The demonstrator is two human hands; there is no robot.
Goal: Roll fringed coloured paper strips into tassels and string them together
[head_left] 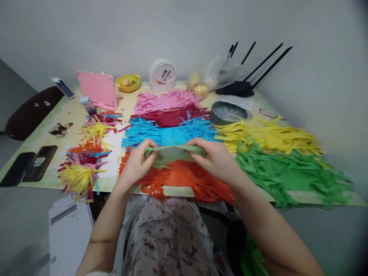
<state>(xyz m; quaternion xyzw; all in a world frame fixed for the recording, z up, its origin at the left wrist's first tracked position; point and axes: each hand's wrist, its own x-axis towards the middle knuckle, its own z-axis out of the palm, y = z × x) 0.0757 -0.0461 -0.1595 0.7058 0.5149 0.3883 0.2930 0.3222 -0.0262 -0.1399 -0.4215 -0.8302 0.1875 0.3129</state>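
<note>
Step in hand appears to be spreading a pale green paper (174, 154): left hand (138, 163) and right hand (217, 158) pinch opposite ends above the orange fringed paper (181, 175) on the worktop (126, 105); next move likely calls for even, gentle tension

A home, by all appearances, doubles as a craft space; a table (63, 115) stands against a plain wall (129, 34), bearing a yellow bowl (129, 89) of produce (125, 82), a router (235, 89) with raised antennas (273, 67), what looks like a pink tablet case (97, 90) and a drink carton (87, 105) amid fringed bundles (276, 136); a brown chair (25, 115) sits alongside.
</note>
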